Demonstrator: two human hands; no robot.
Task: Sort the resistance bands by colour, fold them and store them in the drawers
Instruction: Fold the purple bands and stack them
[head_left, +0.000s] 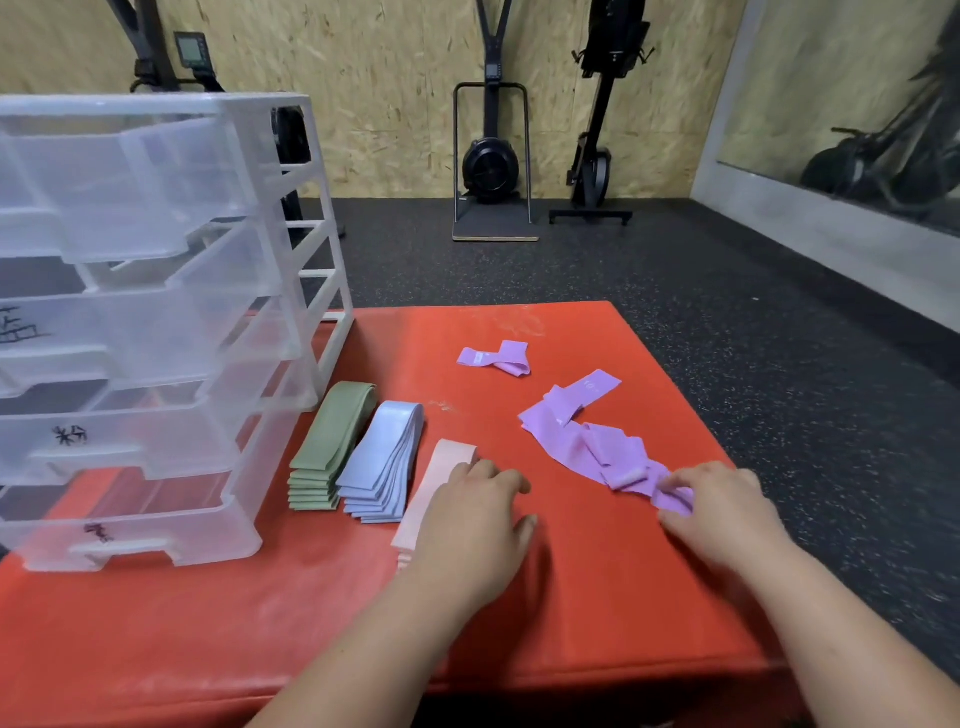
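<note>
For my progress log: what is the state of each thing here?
Clear plastic drawer unit: drawers seem shut.
Green fabric bands: folded, stacked.
Blue fabric bands: folded, stacked.
Pink fabric bands: stacked, under left hand.
Purple fabric bands: loose, unfolded; right hand pinches one.

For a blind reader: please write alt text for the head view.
The right hand pinches a purple band on a red mat; the left hand rests on a pink stack, beside a blue stack, a green stack and clear drawers.
</note>
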